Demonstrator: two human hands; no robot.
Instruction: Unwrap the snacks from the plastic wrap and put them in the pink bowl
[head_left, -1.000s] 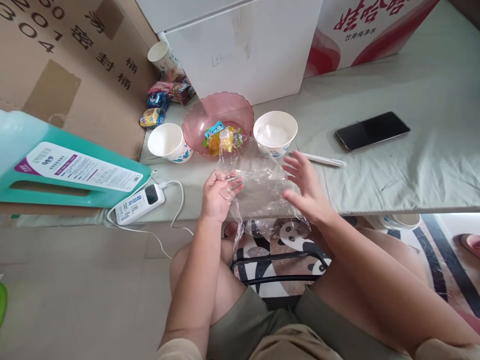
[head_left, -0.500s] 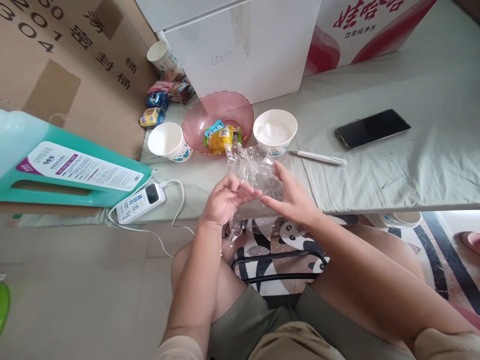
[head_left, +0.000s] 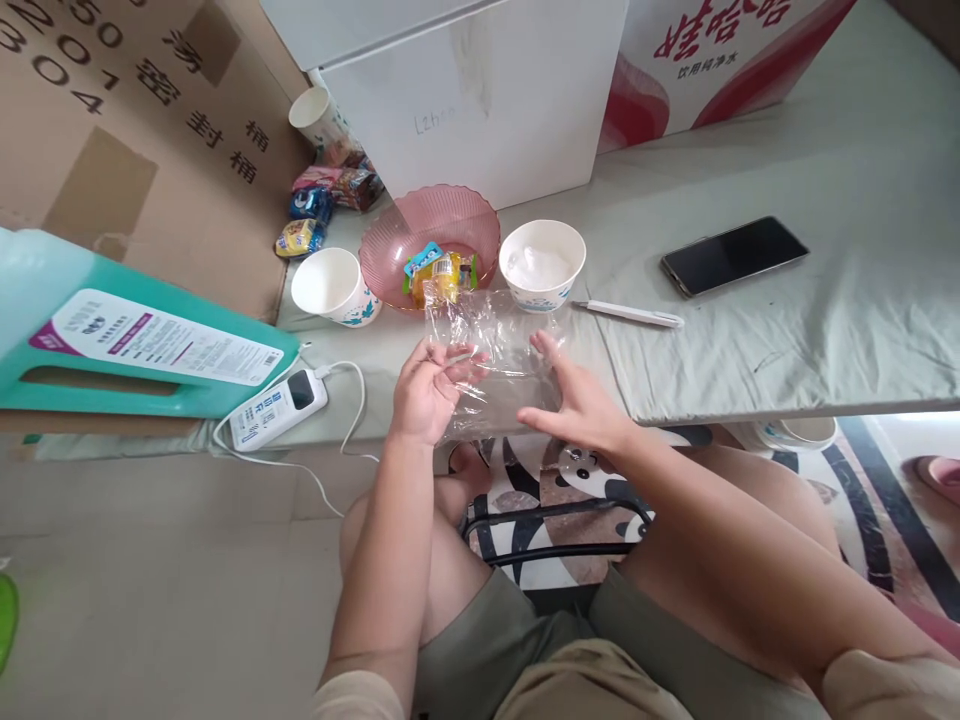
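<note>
A clear, crinkled plastic bag (head_left: 499, 385) spans the space between my hands at the front edge of the bench. My left hand (head_left: 431, 390) is closed on the bag's left side, fingers partly behind the film. With thumb and fingers spread, my right hand (head_left: 574, 400) is at the bag's right side; whether it touches the film I cannot tell. Just beyond the bag are a pink ribbed bowl (head_left: 390, 235) with yellow and blue wrapped snacks (head_left: 439, 275), and a white paper bowl (head_left: 541, 270) with something pale and translucent inside.
A white pen-like tool (head_left: 634, 314) and a black phone (head_left: 735, 257) lie to the right. To the left are a paper cup (head_left: 334, 285), a power strip (head_left: 279, 410) with cables and a teal jug (head_left: 150, 320). White boxes (head_left: 480, 110) stand behind.
My hands have moved apart, the left one going left. The bag is now spread flatter between them. The right hand's thumb has separated from the left fingers.
</note>
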